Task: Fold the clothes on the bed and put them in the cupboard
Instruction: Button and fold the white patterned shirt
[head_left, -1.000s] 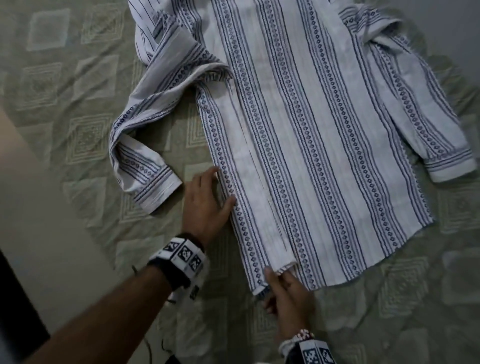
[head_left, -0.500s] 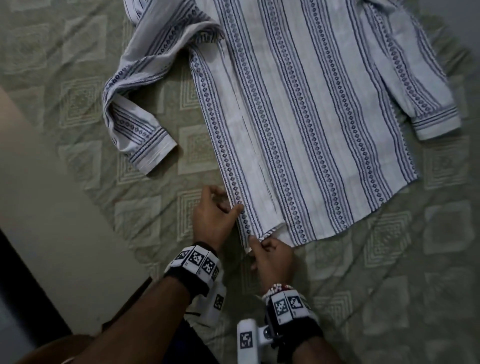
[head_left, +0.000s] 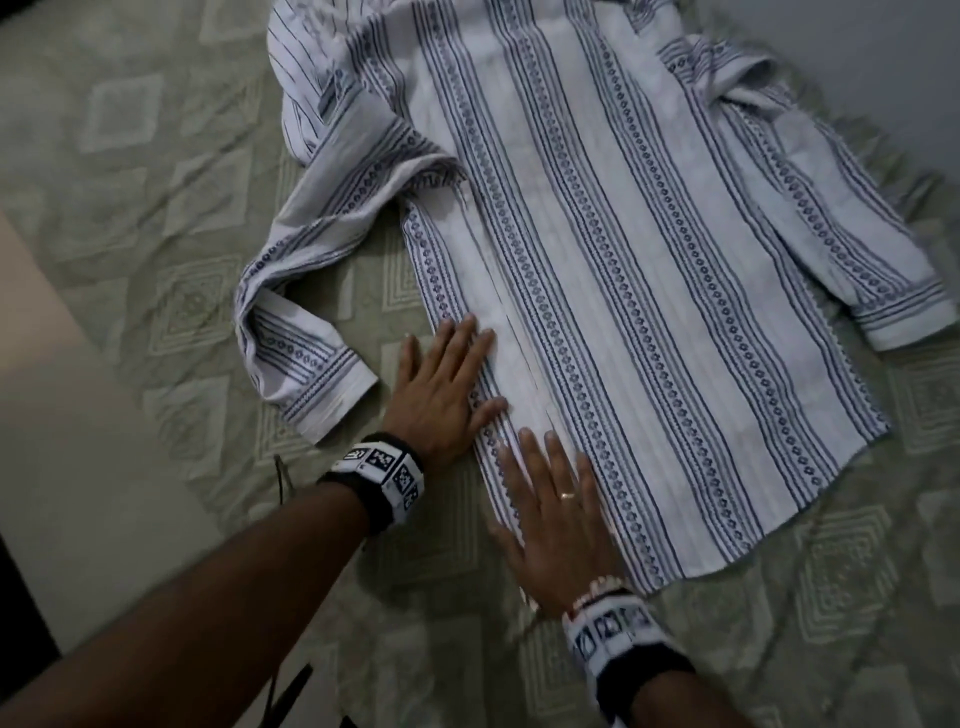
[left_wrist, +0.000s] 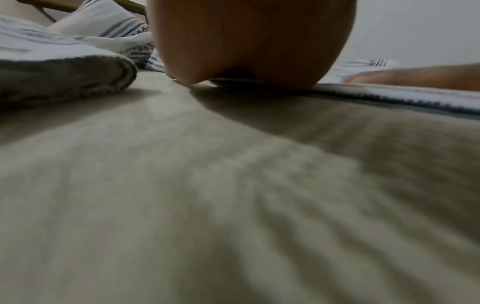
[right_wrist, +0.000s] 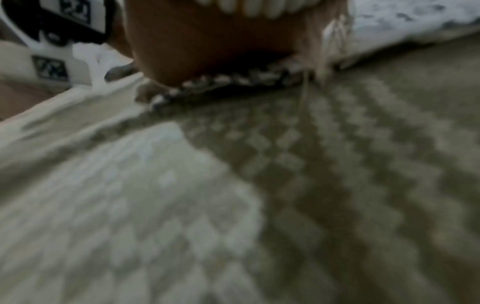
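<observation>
At the far left, the bed's patterned green coverlet (head_left: 130, 218) lies bare, its near-left edge dropping off beside me. Next comes the shirt's left sleeve (head_left: 291, 332), crumpled and doubled back on itself, its cuff (head_left: 332, 395) lying on the coverlet just left of my left hand (head_left: 441, 389). That sleeve is not yet folded in.

My left hand lies flat, fingers straight and spread, pressing the striped long-sleeved shirt (head_left: 649, 312) along its near-left edge, where a narrow strip of the body has been turned over. I judge the flat palm is there to set that crease and keep the cloth from springing back. The left wrist view confirms the heel of the hand is down on the fabric edge.

My right hand (head_left: 556, 514) lies just near and right of it, likewise flat with fingers extended, a ring on one finger, pressing the same fold close to the hem. Neither hand grips anything.

Further right, the shirt body is spread smooth toward the far side, and the right sleeve (head_left: 841, 228) lies alongside it, cuff at the right edge.

Folding is at an early stage. The cupboard is not in view.
</observation>
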